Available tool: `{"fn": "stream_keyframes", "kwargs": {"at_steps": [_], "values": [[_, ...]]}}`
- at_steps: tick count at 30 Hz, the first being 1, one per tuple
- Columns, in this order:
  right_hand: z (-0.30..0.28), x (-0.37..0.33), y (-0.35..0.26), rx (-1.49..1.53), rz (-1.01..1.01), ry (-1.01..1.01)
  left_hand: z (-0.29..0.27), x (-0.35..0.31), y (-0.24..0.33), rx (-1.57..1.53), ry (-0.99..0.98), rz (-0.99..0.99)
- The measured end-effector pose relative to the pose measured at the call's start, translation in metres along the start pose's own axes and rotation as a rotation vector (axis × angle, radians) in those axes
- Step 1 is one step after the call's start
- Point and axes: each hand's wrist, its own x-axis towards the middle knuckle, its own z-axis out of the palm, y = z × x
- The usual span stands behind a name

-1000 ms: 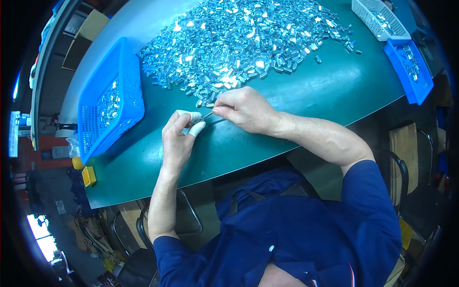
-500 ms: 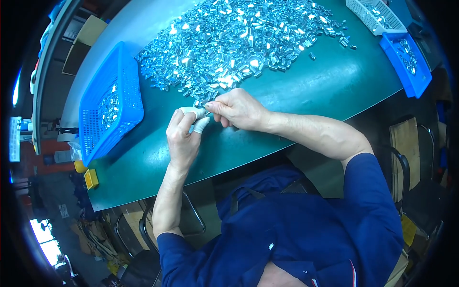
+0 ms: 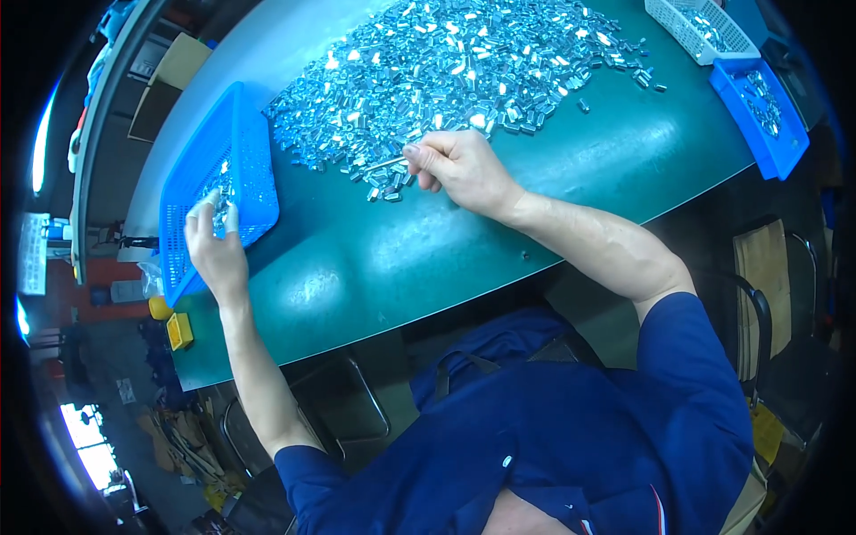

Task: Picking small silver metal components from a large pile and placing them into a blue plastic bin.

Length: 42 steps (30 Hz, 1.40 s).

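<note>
- Green-topped bench (image 3: 615,169) in a cluttered workroom, with a dark-framed chair (image 3: 758,321) off its right end.
- Across the bench toward its far edge spreads a pile of small shiny metal pieces (image 3: 446,80); one loose piece (image 3: 584,105) lies apart on the pile's right side.
- At the bench's left end stands a blue basket (image 3: 257,178) holding more such pieces; at the far right corner are a white basket (image 3: 749,55) and, just beside it, a blue tray (image 3: 789,147), both with pieces in them.
- Left hand (image 3: 217,259): over the blue basket, its fingers parted, pale covers (image 3: 233,216) on the tips; no gripped piece can be made out.
- Right hand (image 3: 468,174): fingers and thumb closed on a thin rod (image 3: 385,164), which points left across the pile's near fringe; whether its tip touches a piece, I cannot tell.
- Step in hand, as I judge it: the left hand's release at the blue basket, with the rod held ready.
- The next move seems to call for lifting the left fingers clear of the basket wall while the rod stays firmly gripped.
</note>
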Motion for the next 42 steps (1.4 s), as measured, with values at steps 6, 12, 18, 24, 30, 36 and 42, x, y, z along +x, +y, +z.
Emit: {"fn": "stream_keyframes", "kwargs": {"at_steps": [6, 12, 18, 24, 30, 36, 42], "values": [[0.003, -0.002, 0.002, -0.090, 0.025, -0.034, 0.062, -0.051, 0.057, -0.385, -0.354, 0.079], [0.005, -0.001, 0.017, -0.328, -0.009, -0.044, 0.091, -0.073, 0.095, -0.446, -0.341, -0.052], [0.007, -0.004, 0.016, -0.419, -0.114, -0.015, 0.071, -0.070, 0.110, -0.686, -0.315, -0.141], [0.007, -0.003, 0.010, -0.263, -0.061, -0.062, 0.066, -0.070, 0.115, -0.723, -0.327, -0.119], [0.015, -0.011, 0.014, -0.079, 0.137, -0.191, 0.064, -0.073, 0.129, -0.773, -0.328, -0.089], [0.010, -0.010, 0.007, -0.105, 0.180, -0.229, 0.068, -0.073, 0.132, -0.827, -0.314, -0.099], [0.010, -0.008, 0.008, 0.055, 0.212, -0.229, 0.067, -0.063, 0.135, -0.871, -0.317, -0.102]]}}
